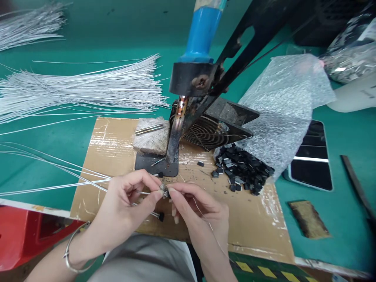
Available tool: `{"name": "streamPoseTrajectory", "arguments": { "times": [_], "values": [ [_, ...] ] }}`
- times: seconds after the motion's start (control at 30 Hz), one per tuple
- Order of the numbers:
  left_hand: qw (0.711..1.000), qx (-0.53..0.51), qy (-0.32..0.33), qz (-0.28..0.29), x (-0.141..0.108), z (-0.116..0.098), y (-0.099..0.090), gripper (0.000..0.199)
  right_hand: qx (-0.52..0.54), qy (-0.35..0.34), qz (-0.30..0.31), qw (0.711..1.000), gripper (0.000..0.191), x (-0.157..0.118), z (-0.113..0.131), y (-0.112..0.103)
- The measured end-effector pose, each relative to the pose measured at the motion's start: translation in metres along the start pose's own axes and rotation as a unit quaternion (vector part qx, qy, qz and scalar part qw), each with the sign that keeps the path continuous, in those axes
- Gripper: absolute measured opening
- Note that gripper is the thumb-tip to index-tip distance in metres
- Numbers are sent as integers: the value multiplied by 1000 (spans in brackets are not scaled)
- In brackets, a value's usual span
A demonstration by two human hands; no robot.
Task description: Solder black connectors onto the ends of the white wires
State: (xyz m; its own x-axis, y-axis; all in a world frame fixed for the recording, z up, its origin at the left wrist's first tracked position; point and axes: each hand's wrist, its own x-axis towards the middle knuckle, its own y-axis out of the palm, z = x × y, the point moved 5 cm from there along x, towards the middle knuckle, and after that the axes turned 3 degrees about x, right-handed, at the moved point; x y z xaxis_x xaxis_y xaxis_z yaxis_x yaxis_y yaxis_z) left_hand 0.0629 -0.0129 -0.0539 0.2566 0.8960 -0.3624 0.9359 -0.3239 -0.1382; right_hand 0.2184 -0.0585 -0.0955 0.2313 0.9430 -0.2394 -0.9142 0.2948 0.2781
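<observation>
While left grip pinches wire, dark connector just beside, clamped in right grip.

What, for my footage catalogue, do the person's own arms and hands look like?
The left hand and right hand are bare, without gloves or visible rings. A slim, silvery bangle circles the left wrist; no sleeve shows on either arm.

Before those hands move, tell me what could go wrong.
The soldering iron points down just beyond the left hand and right hand; if hot, it might burn them. The white wires beside the left hand could tangle if tugged. The loose black pieces could scatter if the right hand brushed them.
</observation>
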Motion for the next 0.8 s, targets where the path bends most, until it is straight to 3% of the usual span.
{"name": "streamPoseTrajectory", "arguments": {
  "times": [0.47,0.8],
  "values": [
    [999,-35,-5,6,-3,3,1,16,10,28,-40,999,7,-4,1,1],
    [1000,-13,-9,6,1,4,2,15,5,-15,-17,1000,7,-3,-5,0]
  ]
}}
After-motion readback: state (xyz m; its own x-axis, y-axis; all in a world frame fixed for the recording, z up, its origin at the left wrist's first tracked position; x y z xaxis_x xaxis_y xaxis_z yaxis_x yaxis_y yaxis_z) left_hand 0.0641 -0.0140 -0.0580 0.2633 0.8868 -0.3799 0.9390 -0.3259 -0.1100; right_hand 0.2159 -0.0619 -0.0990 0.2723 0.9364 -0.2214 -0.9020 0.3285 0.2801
